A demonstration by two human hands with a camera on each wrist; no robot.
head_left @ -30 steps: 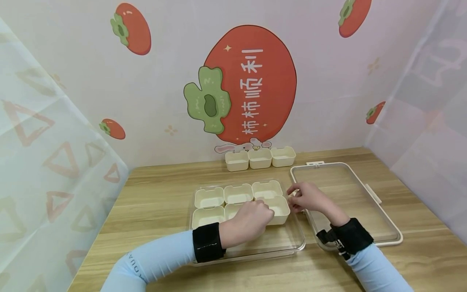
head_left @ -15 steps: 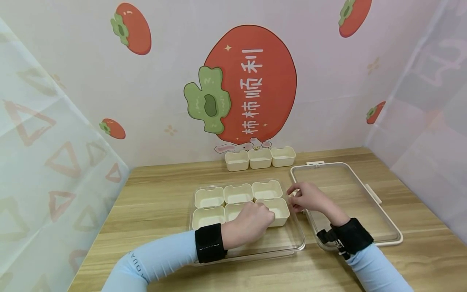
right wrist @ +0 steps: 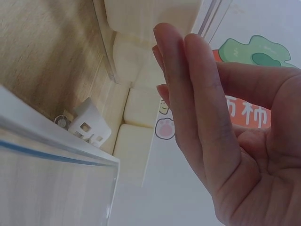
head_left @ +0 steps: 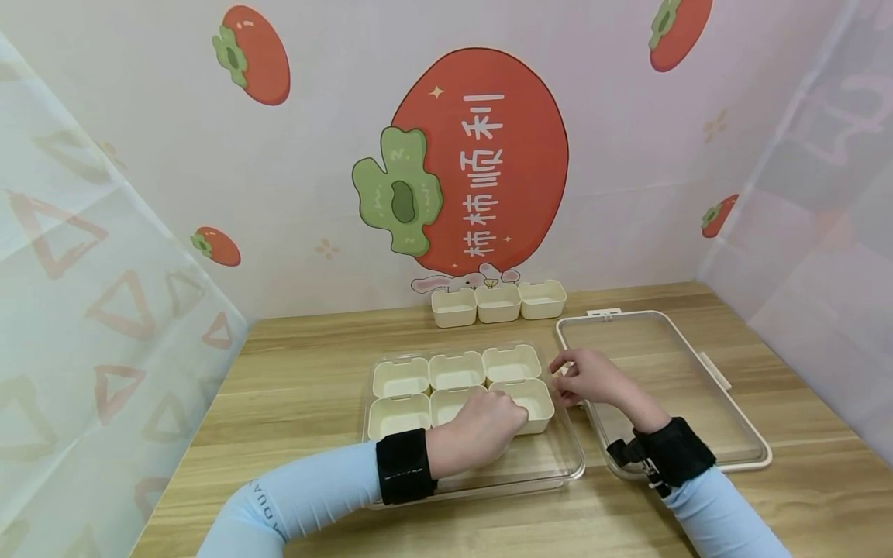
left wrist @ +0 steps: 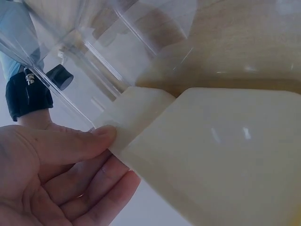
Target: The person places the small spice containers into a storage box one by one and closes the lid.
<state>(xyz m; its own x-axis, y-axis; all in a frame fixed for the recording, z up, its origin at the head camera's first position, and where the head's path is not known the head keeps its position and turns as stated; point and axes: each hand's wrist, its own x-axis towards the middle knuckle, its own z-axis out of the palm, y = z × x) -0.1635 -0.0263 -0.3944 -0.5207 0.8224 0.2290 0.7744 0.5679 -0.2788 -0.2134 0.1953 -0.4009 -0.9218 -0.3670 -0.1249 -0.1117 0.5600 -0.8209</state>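
Note:
In the head view, a clear tray (head_left: 516,469) holds two rows of cream bins. My left hand (head_left: 481,434) reaches over the front row and pinches the wall of the front right bin (head_left: 537,403). In the left wrist view its thumb lies on that bin (left wrist: 136,113), with the other fingers curled behind; the neighbouring bin (left wrist: 225,150) fills the foreground. My right hand (head_left: 593,377) is beside the tray's right wall, its fingers pointing toward the front right bin. The right wrist view shows those fingers (right wrist: 202,89) fairly straight, with nothing held. Whether they touch the tray cannot be told.
Three more cream bins (head_left: 498,304) stand in a row by the back wall. To the right lies a clear lid (head_left: 670,387) with a white rim and clips, partly under the right forearm. Printed cloth walls enclose the wooden table (head_left: 300,387) on three sides.
The front right bin has sunk slightly and sits more level with its neighbours. My left hand has shifted a little to the right and down with it. The right hand has stayed put.

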